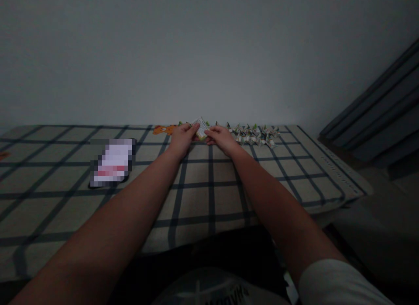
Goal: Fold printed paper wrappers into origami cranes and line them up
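Both arms reach forward across the table. Between my hands, tilted above the far part of the cloth, is a small flat packet (200, 126) with a pale printed face and a yellowish lower edge. My left hand (183, 138) pinches its left side, the thumb lying on the printed face. At its lower right corner my right hand (223, 138) has its thumb and fingers closed. Just behind and to the right lie several small wrapped pieces (258, 134) with twisted, clear and green wrappers; some are partly hidden by my hands.
A checked tablecloth (193, 202) covers the table, which meets a plain wall (203, 56). On the left lies a phone (113, 161) with a blurred-out screen. An orange bear figure (163, 129) is left of my hands. A dark curtain (376, 91) hangs at the right.
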{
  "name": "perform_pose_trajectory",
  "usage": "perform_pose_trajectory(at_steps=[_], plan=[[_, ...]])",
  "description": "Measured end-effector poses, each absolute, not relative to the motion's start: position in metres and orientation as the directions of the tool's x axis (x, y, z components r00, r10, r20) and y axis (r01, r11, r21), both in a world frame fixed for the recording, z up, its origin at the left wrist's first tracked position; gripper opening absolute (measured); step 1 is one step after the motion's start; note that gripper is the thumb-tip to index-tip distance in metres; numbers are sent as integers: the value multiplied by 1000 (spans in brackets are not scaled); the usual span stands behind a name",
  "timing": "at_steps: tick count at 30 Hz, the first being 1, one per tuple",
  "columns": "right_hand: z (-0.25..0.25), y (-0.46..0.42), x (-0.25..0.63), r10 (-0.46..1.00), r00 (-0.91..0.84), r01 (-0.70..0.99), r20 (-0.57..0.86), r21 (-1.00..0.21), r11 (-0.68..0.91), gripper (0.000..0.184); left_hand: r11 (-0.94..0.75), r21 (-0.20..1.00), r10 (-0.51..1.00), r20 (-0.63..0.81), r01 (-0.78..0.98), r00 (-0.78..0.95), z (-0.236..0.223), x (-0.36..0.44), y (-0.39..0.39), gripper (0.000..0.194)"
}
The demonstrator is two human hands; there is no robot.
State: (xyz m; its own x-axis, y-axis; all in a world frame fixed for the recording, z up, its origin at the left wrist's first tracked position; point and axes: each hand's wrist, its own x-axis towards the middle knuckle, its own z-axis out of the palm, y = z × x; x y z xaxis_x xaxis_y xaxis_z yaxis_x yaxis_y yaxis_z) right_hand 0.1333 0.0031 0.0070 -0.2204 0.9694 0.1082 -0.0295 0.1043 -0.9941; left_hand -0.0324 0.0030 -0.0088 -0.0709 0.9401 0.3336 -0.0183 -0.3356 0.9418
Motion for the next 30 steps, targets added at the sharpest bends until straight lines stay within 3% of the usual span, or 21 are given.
perform_pose_trajectory(at_steps=[6,11,15,25,30], plan=[[6,9,137,979,-63,-168,195,-969,182,15,-199,976,980,199,-87,-9,-7,-28,0,28],[4,13,140,981,-91,-194,173,-969,153,29,-258,966,966,258,-33,-9,-9,-29,1,36],[1,16,139,982,-64,-197,179,-967,163,25,-274,956,962,274,-104,-14,-7,-29,0,37],[-1,19,141,978,-19,-178,208,-963,201,21,-87,953,990,115,-289,81,0,-25,-4,6],[1,16,141,981,-64,-272,183,-949,159,20,-30,945,994,64,-325,93,3,-23,-5,3]])
